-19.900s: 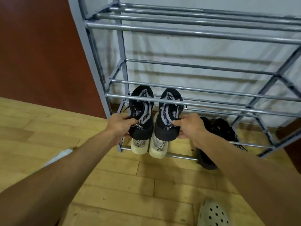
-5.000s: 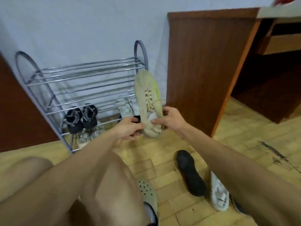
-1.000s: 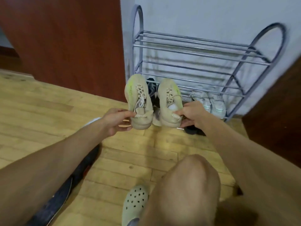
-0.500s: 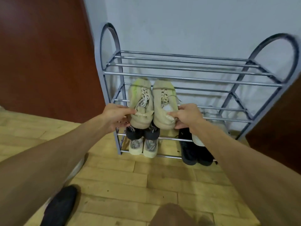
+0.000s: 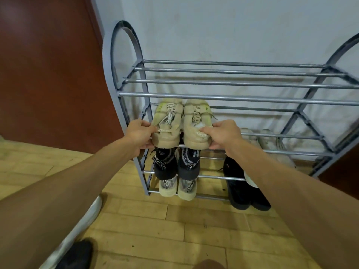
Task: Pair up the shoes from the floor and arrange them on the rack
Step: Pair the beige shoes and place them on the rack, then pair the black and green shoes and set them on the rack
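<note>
- At the far left a red-brown wooden panel (image 5: 48, 74) stands upright, with the plank floor (image 5: 155, 230) running out below it.
- Low on the left a black shoe (image 5: 77, 255) lies on the floor. Beside the left forearm is a white shape (image 5: 95, 208), perhaps another shoe, though it is too blurred to say.
- The grey metal rack (image 5: 233, 98) stands against the white wall (image 5: 213, 26), with three tiers of bars between arched ends.
- The left hand (image 5: 138, 135) has its grip closed round the heel of the left beige shoe (image 5: 168, 129), thumb on top at the collar and fingers underneath.
- The right beige shoe (image 5: 195, 131) sits touching its mate. Both are at the left end of the middle tier, toes toward the wall and heels over the front bar.
- The right hand (image 5: 221, 134) clasps that shoe's heel in the same way, thumb on the collar.
- Directly below, the black-and-white sneakers (image 5: 167, 164) rest side by side on the bottom tier, pale soles hanging past its front bar.
- To their right a black pair (image 5: 239, 191) lies on the bottom tier, partly behind the right forearm.
- Farther right a pale pair (image 5: 272, 144) sits on the middle tier.
</note>
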The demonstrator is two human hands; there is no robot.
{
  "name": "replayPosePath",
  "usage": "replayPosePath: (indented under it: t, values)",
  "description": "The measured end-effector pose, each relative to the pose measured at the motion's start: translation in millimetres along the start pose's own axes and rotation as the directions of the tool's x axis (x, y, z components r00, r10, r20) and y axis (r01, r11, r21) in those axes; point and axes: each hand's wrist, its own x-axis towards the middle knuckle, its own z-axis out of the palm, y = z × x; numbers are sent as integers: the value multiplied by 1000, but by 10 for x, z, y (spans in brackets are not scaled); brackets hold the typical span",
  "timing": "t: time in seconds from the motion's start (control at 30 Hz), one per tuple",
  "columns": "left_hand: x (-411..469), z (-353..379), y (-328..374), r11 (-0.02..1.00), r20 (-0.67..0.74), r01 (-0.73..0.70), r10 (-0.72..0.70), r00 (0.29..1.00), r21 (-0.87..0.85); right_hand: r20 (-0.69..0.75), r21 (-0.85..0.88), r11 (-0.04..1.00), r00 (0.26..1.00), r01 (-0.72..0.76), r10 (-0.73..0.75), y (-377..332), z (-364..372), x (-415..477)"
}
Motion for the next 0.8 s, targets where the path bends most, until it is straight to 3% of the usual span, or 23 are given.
replayPosePath:
  t: [0.27,0.5,0.63,0.8]
  values:
    - [-278,-108,-7,988,78,-49,38,996,145,116,-216,976,993,4,22,-100,-1,-373]
    - [-1067,-455,-226,968,165,-111,74,984,224,38,-408,900,988,154,-152,-123,141,-1082]
    - [-1505,-853,-649,966,189,-63,15,982,252,250,-517,823,961,237,-120,-92,503,-1634]
    - [-1962,-1445,-1342,966,140,36,-74,987,257,505,-632,676,863,379,-13,126,1202,-2313]
